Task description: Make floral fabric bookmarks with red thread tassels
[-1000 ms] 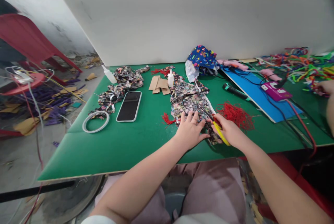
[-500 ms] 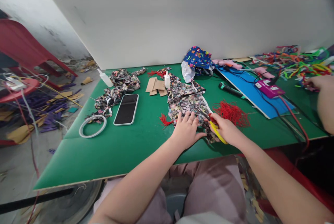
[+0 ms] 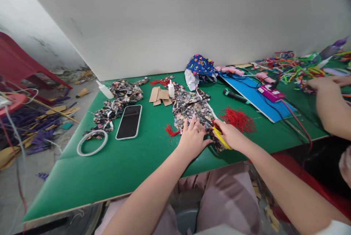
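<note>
With the floral cloth [image 3: 185,110] lying at twelve o'clock, the left hand [image 3: 192,140] is pressing it, fingers spread, while the right hand [image 3: 230,132], grasping scissors [image 3: 222,138] at the cloth's four o'clock, is apparently cutting, the next snip presumably needing steady pressure.

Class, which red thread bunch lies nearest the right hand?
The large loose red tangle, just beyond the right hand. One small red tassel lies left of the floral fabric under the left hand; another red bunch lies behind the cardboard pieces.
</note>
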A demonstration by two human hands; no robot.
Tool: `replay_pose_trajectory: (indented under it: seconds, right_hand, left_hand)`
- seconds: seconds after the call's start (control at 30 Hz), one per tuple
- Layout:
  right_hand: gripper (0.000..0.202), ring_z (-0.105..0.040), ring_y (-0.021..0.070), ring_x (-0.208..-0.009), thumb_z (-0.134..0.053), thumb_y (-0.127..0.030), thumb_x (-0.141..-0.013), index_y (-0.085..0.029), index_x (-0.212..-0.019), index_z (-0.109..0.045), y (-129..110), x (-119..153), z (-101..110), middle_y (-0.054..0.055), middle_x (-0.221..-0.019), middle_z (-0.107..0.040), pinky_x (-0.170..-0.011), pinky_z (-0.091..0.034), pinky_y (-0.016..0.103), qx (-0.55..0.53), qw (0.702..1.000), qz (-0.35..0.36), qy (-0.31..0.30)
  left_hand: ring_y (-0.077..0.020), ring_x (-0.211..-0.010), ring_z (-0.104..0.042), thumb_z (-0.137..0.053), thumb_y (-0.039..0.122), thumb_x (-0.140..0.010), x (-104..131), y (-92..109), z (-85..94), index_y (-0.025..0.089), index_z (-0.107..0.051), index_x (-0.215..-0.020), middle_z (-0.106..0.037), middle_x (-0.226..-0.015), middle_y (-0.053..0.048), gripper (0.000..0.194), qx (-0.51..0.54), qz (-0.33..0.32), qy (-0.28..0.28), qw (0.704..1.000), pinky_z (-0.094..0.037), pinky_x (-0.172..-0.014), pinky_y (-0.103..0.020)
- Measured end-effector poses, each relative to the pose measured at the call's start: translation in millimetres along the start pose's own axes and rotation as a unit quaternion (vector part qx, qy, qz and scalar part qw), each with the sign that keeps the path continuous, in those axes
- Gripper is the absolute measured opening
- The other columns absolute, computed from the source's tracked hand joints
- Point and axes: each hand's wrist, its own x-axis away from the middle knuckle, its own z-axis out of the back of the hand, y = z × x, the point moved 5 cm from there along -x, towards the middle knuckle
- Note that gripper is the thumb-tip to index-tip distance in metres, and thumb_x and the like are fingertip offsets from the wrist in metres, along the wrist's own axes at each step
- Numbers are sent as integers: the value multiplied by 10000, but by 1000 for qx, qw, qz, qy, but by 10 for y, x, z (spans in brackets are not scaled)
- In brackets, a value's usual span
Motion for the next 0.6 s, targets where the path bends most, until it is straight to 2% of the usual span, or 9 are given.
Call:
replay_pose_trajectory:
  seconds: [0.2,0.4,0.53,0.6]
  right_hand:
    - [285,-587,146,-683,-516,-141,-738,-199,-1016,-488,36,53,-41,45,-832,-636,-562,-330,190,59,998,-14,2]
    - [294,-598,155,-717,-496,-99,-727,-177,-1010,-492,22,104,19,70,-863,-641,-577,-333,193,99,995,-17,-12]
    - [262,-572,142,-613,-477,-168,-772,-170,-1034,-469,-20,-7,132,57,-786,-644,-513,-304,193,103,995,-17,-2]
    - [276,-571,146,-622,-463,-202,-792,-163,-1065,-455,-62,-110,141,61,-796,-643,-520,-308,195,98,995,1,0]
  left_hand:
    - [-286,-1249,-345,-379,540,-832,-7,-24,-46,155,-489,-1203,-448,-1301,-164,546,13,1,-32,999,-256,-1022,-487]
    - [-275,-1238,-368,-391,502,-844,-18,-18,-40,140,-493,-1205,-459,-1294,-159,522,17,-1,-37,999,-259,-1034,-444]
    - [-271,-1235,-375,-370,474,-862,-29,-12,-34,130,-508,-1185,-464,-1286,-171,491,15,-4,-33,999,-256,-1040,-434]
    - [-274,-1229,-382,-386,462,-860,-33,-14,-38,122,-511,-1175,-462,-1286,-177,479,13,-6,-33,999,-262,-1038,-430]
